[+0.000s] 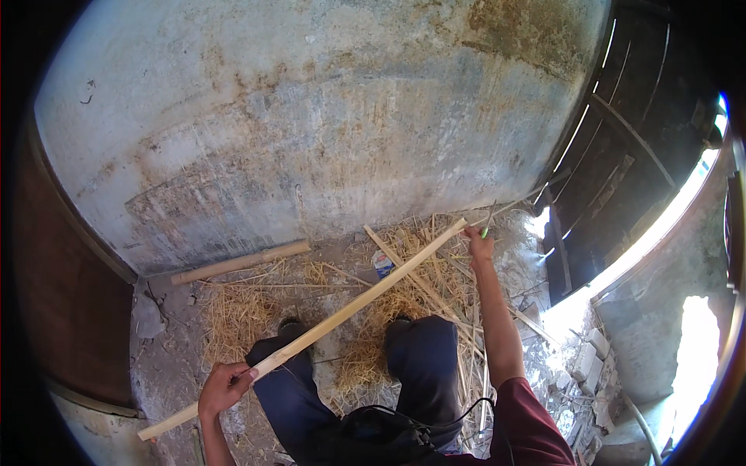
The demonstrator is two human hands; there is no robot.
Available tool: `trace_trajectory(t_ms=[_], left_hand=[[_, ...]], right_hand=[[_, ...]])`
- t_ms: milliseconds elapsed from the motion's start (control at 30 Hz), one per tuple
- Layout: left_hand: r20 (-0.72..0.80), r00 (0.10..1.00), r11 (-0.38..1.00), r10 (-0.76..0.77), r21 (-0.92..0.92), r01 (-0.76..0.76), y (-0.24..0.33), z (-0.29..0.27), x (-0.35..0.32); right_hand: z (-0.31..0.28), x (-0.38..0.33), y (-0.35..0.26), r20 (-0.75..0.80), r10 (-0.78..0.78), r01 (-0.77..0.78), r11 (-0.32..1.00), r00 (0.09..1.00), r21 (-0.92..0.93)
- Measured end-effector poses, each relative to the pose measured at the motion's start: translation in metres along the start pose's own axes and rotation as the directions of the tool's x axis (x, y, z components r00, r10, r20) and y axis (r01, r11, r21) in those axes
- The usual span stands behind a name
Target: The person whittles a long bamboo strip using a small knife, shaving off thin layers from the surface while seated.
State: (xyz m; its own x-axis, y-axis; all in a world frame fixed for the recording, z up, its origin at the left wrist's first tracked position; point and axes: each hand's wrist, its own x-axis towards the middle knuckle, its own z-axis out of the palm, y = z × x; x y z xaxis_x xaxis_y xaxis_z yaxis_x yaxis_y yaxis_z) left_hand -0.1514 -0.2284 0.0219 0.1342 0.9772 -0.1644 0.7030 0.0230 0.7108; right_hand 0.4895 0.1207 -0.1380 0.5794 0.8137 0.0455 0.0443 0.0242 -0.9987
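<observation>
A long pale strip of split bamboo (342, 313) slants across my knees, from the lower left up to the right. Near its lower end my left hand (224, 388) grips it between thumb and fingers. My right hand (479, 245) is closed at the strip's far end. In that hand is a knife (486, 231) with a green handle, its thin blade pointing up and away. Whether the right fingers also touch the strip is hard to make out.
A thick bamboo pole (241, 262) lies along the foot of the stained wall (311, 140). Straw-like shavings (237, 318) and more strips (423, 283) litter the floor around my feet. Broken bricks (588, 363) are heaped at the right, beside dark wooden boards (598, 194).
</observation>
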Motion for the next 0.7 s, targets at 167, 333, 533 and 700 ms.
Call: trace_trajectory(t_ms=[167,333,533,700], left_hand=[[0.007,1.000,1.000,0.025,0.006,-0.025,-0.002,-0.001,-0.001],[-0.097,0.988,0.991,-0.124,-0.051,0.120,-0.015,-0.017,-0.025],[-0.323,0.943,0.995,-0.081,0.031,0.096,0.001,-0.019,-0.014],[-0.395,0.905,0.962,0.157,0.269,-0.049,0.029,-0.012,0.032]], right_hand=[[-0.036,0.029,0.013,-0.161,-0.239,0.153,0.895,0.958,-0.419],[-0.110,0.050,0.017,-0.311,-0.199,0.015,0.862,0.929,-0.507],[-0.168,0.022,0.053,-0.025,-0.121,0.016,0.329,0.992,-0.944],[-0.146,-0.034,0.035,0.141,-0.150,0.202,0.834,0.979,-0.513]])
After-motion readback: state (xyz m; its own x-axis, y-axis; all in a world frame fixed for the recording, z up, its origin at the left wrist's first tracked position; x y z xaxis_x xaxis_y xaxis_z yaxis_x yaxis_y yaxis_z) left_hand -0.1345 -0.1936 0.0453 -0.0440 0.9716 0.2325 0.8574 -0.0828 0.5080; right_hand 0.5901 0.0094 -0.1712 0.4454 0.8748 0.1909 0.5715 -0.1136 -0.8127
